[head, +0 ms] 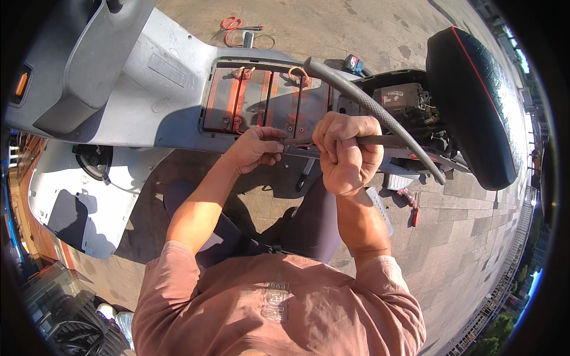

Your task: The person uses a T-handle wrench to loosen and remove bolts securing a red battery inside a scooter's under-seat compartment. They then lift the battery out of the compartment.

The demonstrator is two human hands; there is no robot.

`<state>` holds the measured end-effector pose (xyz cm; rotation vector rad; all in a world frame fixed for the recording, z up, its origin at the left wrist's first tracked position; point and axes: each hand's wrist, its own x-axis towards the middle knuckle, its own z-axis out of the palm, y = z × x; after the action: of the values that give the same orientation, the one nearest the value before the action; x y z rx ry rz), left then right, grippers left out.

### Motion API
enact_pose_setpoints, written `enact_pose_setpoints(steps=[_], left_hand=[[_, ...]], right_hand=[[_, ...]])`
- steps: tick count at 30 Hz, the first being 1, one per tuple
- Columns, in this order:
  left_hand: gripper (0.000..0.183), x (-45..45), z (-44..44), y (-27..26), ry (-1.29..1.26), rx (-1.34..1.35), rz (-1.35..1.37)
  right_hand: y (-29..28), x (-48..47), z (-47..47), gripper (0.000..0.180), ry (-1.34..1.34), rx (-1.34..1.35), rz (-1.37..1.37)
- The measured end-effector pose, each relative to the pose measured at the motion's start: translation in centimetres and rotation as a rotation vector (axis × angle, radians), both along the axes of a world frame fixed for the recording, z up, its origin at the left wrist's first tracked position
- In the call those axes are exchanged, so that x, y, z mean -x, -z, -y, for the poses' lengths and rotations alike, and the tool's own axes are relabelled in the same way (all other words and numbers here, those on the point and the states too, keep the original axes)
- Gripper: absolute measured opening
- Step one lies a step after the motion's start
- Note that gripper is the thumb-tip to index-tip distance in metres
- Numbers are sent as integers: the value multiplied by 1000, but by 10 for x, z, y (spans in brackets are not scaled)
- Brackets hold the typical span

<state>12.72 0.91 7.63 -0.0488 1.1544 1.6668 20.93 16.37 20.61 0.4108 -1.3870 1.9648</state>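
My right hand (349, 151) is closed in a fist around a dark sheathed cable (383, 139). Thin reddish wires (303, 141) run from the fist towards my left hand (258, 150), which pinches their end between thumb and fingertips. The exact shape of that end is too small to tell. Both hands are over the near edge of an electric scooter's open battery bay (201, 129). Inside it several grey batteries (254, 98) with orange-red edges sit side by side, with short leads at their terminals. A curved grey textured bar (374, 107) arches just beyond my right hand.
The black scooter seat (476, 111) is tipped up on the right, beside a metal-cased unit (396, 98) with wiring. A white body panel (67, 191) lies at left. Red test leads (229, 26), a cordless tool's battery (354, 64) and a red-handled tool (415, 216) are around the scooter.
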Motion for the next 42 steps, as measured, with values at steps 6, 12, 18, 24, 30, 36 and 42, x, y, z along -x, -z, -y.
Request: enact_pose_setpoints(steps=[6, 12, 18, 24, 30, 36, 42], left_hand=[[33, -25, 0, 12, -268, -171, 136], [30, -29, -16, 4, -335, -104, 105], [23, -16, -15, -2, -253, -21, 130], [22, -13, -23, -6, -307, -73, 292], [20, -12, -31, -1, -283, 20, 225], [25, -22, -19, -16, -222, 37, 18], [25, -41, 4, -31, -298, 33, 22]], right_hand=[[-6, -5, 13, 9, 137, -46, -38], [12, -29, 12, 18, 135, -306, -99], [-5, -30, 19, 29, 138, -119, -3], [-3, -21, 26, 3, 73, -402, -191], [-16, -20, 28, 21, -77, -479, -178], [-52, -10, -13, 11, -50, 73, 234], [-6, 14, -39, 12, -110, 44, 655]])
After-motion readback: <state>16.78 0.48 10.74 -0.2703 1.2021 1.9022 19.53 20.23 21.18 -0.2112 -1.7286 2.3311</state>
